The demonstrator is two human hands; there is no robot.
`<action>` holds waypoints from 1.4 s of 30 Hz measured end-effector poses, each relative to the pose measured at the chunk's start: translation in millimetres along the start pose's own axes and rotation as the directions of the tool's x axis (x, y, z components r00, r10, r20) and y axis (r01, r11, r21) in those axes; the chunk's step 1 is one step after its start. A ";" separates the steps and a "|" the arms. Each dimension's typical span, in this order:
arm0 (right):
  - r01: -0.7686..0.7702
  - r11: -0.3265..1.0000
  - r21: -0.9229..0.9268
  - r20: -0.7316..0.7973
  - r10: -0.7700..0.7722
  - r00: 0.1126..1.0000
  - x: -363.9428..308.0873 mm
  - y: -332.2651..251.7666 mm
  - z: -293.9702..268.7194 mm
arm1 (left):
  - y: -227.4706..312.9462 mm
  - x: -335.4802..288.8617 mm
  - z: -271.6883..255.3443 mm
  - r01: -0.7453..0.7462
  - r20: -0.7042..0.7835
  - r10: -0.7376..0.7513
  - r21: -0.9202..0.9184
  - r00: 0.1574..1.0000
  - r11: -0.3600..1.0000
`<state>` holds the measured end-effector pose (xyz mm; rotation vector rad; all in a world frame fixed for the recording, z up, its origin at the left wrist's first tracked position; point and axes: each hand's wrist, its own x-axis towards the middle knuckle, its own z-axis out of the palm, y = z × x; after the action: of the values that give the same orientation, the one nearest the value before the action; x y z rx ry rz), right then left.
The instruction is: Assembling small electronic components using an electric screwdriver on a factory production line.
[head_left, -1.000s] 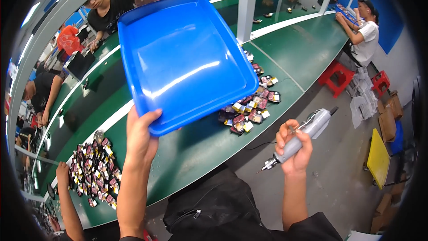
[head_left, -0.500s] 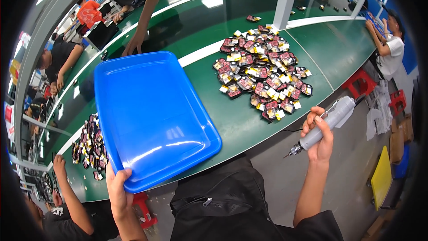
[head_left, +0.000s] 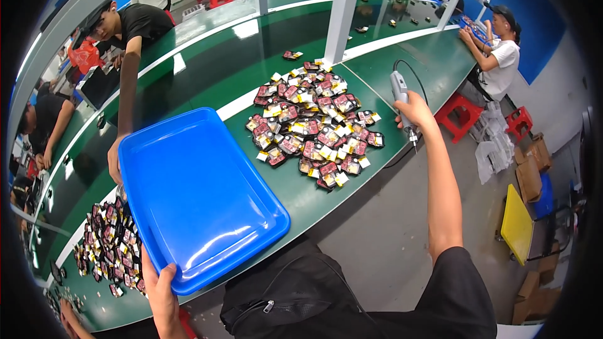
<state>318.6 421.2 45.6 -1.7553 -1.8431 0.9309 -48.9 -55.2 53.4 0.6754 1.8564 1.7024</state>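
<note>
My left hand (head_left: 161, 290) grips the near left corner of a blue plastic tray (head_left: 204, 198), thumb over the rim. The tray lies tilted across the green work table with nothing in it. A co-worker's hand (head_left: 115, 162) is at the tray's far left edge; whether it touches is unclear. Stretched out to the right, my right hand (head_left: 416, 112) is closed round a grey electric screwdriver (head_left: 399, 85). Its bit points down past the table's edge, and a dark cord loops from its top. Left of it lies a heap of small black, red-labelled packs (head_left: 314, 125) with white and yellow tags.
A second heap of similar packs (head_left: 110, 245) lies left of the tray. Grey posts (head_left: 343, 12) rise from the table (head_left: 301, 204). A dark conveyor belt (head_left: 220, 56) runs beyond. To the right are a red stool (head_left: 460, 115), a yellow board (head_left: 516, 225) and cardboard boxes (head_left: 531, 172).
My right hand has carried the screwdriver farther out over the table's edge and turned its bit downward. My left hand keeps hold of the tray. The view has swung right.
</note>
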 end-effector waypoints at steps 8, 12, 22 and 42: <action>0.104 0.683 -0.723 -0.130 -0.282 0.951 35.6 -9.5 11.0 | -4.5 3.8 13.9 -0.011 0.047 0.000 0.231 0.999 0.973; 0.175 0.638 -0.750 0.030 -0.232 0.972 38.3 -26.6 3.7 | -0.3 4.5 11.8 -0.094 0.007 0.094 0.156 0.996 0.983; 0.861 0.304 -0.409 0.443 -0.759 0.478 -66.5 -143.0 125.8 | 2.7 -3.4 16.0 -0.083 -0.042 0.093 0.195 0.995 0.977; 0.862 0.398 -0.314 0.398 -0.769 0.500 -64.8 -152.9 172.6 | -6.1 16.6 26.5 -0.122 -0.041 0.139 0.283 0.989 0.951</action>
<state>96.7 331.1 46.3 -0.6418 -2.8127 0.2061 -43.2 -25.0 44.7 0.8850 2.1632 1.5679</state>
